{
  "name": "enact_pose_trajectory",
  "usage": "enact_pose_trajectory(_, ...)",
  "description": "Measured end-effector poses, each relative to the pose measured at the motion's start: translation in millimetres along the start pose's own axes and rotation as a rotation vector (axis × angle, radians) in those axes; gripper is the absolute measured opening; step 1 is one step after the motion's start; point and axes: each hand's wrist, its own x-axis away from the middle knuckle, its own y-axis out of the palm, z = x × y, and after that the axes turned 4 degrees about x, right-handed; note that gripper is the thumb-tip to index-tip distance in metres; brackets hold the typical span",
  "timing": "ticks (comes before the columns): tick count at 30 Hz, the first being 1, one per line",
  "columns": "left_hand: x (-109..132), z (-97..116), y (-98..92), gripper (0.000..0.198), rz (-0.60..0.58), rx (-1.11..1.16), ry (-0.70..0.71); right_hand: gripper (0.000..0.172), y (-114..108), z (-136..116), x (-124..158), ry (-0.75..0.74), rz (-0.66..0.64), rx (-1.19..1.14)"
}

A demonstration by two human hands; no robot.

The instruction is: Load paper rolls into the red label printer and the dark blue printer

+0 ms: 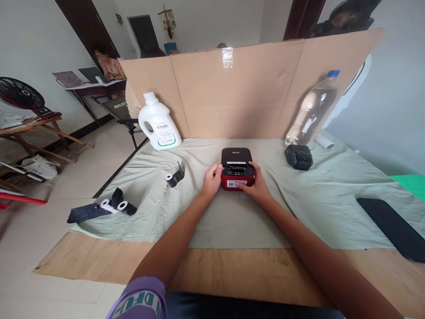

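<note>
A small red and black label printer [236, 155] sits on the cloth in front of me, with white stickers on its front. Against its left side my left hand [211, 179] is closed, thumb and fingers pressed at the edge. My right hand [258, 184] wraps round the right side, its thumb along the front and a finger near the top edge. To the left stands a small black and white roll [171, 179] with a loose dark strip. Farther left lie more rolls [123, 207] beside a long dark strip [86, 213].
A cardboard screen [229, 93] stands behind, with a white jug [161, 126] and a water bottle [314, 108] before it. A black device [299, 157] and a white tube [322, 141] lie at right, a dark phone [393, 230] nearer. A person [113, 68] is beyond.
</note>
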Motion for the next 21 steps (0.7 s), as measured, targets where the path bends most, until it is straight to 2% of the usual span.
enact_pose_trajectory(5,3.5,-2.2,0.7,0.050,0.011,-0.022,0.007,0.095,-0.8,-1.2,0.4,0.027,-0.001,0.004)
enact_pose_trajectory(14,10.5,-11.6,3.7,0.045,0.042,-0.007,0.024,0.098,-0.2,7.5,-0.2,-0.053,0.002,0.033)
enact_pose_trajectory(21,10.2,-10.1,1.5,0.043,0.042,-0.016,0.050,0.109,0.1,11.3,0.3,-0.059,-0.018,0.040)
